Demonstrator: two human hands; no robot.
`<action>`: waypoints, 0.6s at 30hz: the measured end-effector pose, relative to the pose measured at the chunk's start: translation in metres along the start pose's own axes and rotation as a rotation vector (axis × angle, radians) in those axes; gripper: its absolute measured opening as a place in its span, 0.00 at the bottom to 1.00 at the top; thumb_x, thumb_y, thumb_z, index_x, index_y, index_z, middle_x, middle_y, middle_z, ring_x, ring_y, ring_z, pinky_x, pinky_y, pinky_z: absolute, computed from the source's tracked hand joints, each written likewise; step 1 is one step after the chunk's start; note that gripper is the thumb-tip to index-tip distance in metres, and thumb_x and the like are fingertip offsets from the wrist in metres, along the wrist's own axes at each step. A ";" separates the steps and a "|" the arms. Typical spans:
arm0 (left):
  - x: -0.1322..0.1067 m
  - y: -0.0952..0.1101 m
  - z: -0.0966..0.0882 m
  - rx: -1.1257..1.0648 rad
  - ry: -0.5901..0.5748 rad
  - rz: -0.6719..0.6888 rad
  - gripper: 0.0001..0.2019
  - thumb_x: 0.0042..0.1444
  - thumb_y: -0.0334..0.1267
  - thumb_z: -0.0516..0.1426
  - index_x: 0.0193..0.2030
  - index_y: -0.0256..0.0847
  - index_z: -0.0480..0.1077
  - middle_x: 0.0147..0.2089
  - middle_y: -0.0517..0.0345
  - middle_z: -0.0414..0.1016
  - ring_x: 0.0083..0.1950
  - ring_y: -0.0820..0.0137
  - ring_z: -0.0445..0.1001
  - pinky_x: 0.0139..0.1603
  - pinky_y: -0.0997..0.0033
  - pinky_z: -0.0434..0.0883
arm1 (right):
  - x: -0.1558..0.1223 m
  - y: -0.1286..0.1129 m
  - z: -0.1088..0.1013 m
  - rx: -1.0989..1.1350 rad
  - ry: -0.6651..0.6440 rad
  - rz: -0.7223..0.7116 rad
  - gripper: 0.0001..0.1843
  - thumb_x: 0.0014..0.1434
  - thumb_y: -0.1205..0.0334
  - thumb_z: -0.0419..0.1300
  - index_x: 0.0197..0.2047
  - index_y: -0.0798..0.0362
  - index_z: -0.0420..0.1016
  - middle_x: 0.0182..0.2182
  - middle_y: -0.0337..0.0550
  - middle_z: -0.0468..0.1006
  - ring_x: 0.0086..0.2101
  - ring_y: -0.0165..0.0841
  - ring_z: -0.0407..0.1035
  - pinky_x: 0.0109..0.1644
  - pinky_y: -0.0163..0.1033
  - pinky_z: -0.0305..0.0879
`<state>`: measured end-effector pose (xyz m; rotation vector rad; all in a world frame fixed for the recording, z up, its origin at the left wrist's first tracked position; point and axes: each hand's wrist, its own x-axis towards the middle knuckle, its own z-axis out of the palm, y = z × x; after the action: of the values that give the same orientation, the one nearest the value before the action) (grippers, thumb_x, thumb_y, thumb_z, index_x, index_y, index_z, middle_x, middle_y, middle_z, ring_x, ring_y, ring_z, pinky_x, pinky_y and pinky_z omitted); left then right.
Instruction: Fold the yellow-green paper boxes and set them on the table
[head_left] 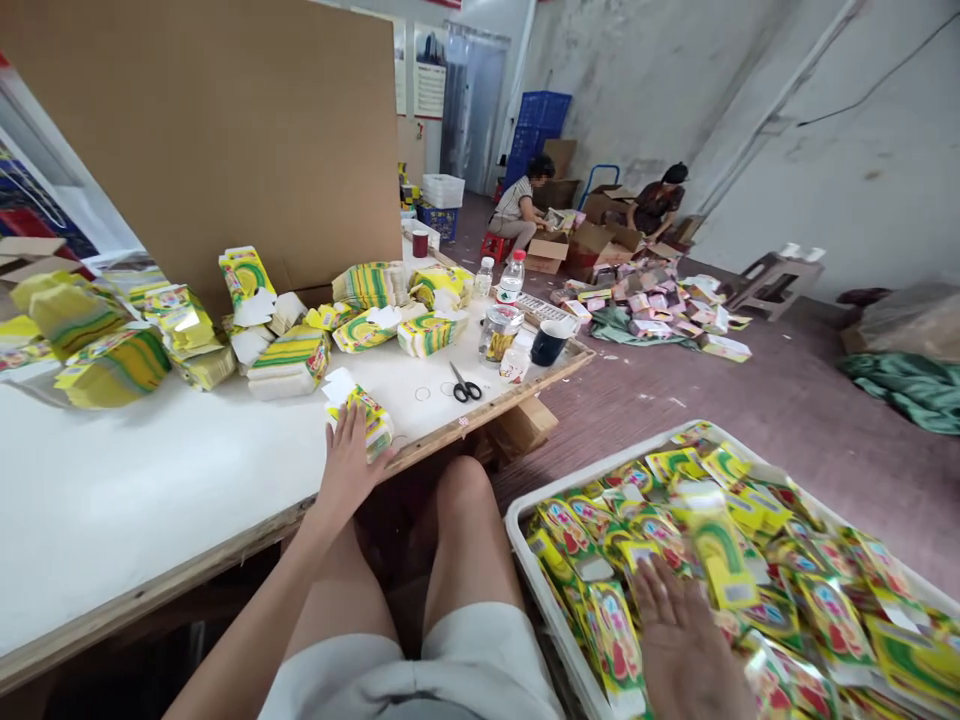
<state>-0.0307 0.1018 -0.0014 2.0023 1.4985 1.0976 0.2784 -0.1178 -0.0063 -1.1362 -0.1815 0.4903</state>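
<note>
My left hand (pixel 351 455) lies on a small stack of flat yellow-and-green cartons (pixel 379 425) near the table's front edge. Its fingers are stretched over the top, with the thumb apart at the near side. My right hand (pixel 679 630) is over a white plastic tray (pixel 517 520), fingers extended and palm turned partly up. Just beyond its fingertips a yellow carton (pixel 720 550) looks blurred, apart from the hand. Many folded yellow cartons with red fruit pictures (pixel 619 640) fill the tray.
More carton stacks (pixel 289 360) line the white table (pixel 225 460) before a cardboard panel (pixel 247 130). Scissors (pixel 465 385), a jar (pixel 500 335), bottles and a dark mug (pixel 551 343) stand right. Two people (pixel 517 205) sit beyond, near a pile of pink boxes (pixel 652 300).
</note>
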 end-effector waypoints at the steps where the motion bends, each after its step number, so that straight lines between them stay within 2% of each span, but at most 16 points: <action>1: 0.004 -0.008 -0.003 0.038 0.001 0.001 0.30 0.56 0.43 0.61 0.62 0.30 0.65 0.69 0.31 0.61 0.73 0.42 0.53 0.70 0.33 0.46 | -0.004 0.007 0.001 -0.014 -0.011 0.074 0.06 0.53 0.53 0.68 0.28 0.42 0.78 0.36 0.44 0.80 0.32 0.38 0.76 0.37 0.48 0.74; 4: 0.001 -0.015 -0.010 0.110 -0.024 0.024 0.16 0.62 0.41 0.56 0.52 0.35 0.75 0.60 0.40 0.75 0.64 0.48 0.70 0.66 0.46 0.64 | -0.033 0.030 0.024 -0.046 -0.082 0.234 0.04 0.50 0.55 0.70 0.31 0.41 0.80 0.33 0.44 0.81 0.30 0.40 0.74 0.33 0.49 0.72; 7: -0.013 -0.014 -0.018 0.134 -0.058 0.053 0.15 0.64 0.40 0.52 0.48 0.40 0.78 0.55 0.51 0.81 0.59 0.54 0.76 0.62 0.55 0.70 | -0.066 0.044 0.065 -0.045 -0.262 0.360 0.06 0.51 0.53 0.69 0.33 0.40 0.79 0.27 0.36 0.79 0.27 0.37 0.69 0.31 0.44 0.67; 8: -0.016 -0.014 -0.021 0.136 -0.062 0.054 0.14 0.64 0.40 0.53 0.47 0.41 0.79 0.53 0.52 0.82 0.57 0.54 0.77 0.61 0.56 0.71 | -0.074 0.046 0.078 -0.038 -0.361 0.413 0.07 0.51 0.51 0.69 0.33 0.41 0.78 0.24 0.34 0.77 0.25 0.35 0.67 0.30 0.42 0.65; 9: -0.018 -0.015 -0.023 0.138 -0.057 0.048 0.14 0.63 0.40 0.54 0.46 0.41 0.79 0.52 0.51 0.83 0.56 0.52 0.78 0.59 0.54 0.72 | -0.081 0.047 0.091 -0.029 -0.403 0.428 0.09 0.51 0.50 0.69 0.31 0.44 0.78 0.24 0.35 0.76 0.25 0.34 0.65 0.29 0.41 0.63; 11: -0.017 -0.019 -0.027 0.138 -0.037 0.026 0.12 0.61 0.41 0.56 0.43 0.41 0.80 0.49 0.49 0.84 0.53 0.48 0.80 0.54 0.50 0.75 | -0.090 0.050 0.110 -0.025 -0.450 0.458 0.12 0.49 0.50 0.71 0.31 0.49 0.79 0.23 0.37 0.76 0.23 0.31 0.64 0.28 0.38 0.60; 14: -0.014 -0.022 -0.030 0.121 -0.011 0.014 0.10 0.58 0.43 0.59 0.39 0.43 0.81 0.45 0.50 0.85 0.47 0.47 0.82 0.50 0.48 0.77 | -0.096 0.054 0.125 -0.015 -0.498 0.500 0.18 0.48 0.47 0.71 0.32 0.54 0.79 0.21 0.38 0.75 0.20 0.27 0.62 0.26 0.34 0.55; 16: -0.017 -0.018 -0.033 0.106 0.095 0.018 0.12 0.61 0.43 0.58 0.44 0.42 0.80 0.49 0.51 0.84 0.51 0.48 0.80 0.55 0.47 0.75 | -0.099 0.055 0.129 -0.008 -0.529 0.520 0.21 0.48 0.44 0.71 0.32 0.55 0.79 0.21 0.38 0.76 0.20 0.25 0.62 0.26 0.33 0.55; 18: -0.028 -0.010 -0.036 0.041 0.248 0.067 0.13 0.62 0.39 0.56 0.51 0.43 0.76 0.58 0.56 0.79 0.60 0.50 0.74 0.65 0.47 0.68 | -0.100 0.051 0.132 -0.005 -0.567 0.535 0.25 0.50 0.40 0.68 0.33 0.57 0.80 0.24 0.42 0.78 0.21 0.26 0.65 0.26 0.32 0.56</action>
<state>-0.0685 0.0742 0.0033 2.0162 1.5951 1.3965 0.1260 -0.0383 0.0137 -1.0224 -0.3719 1.2879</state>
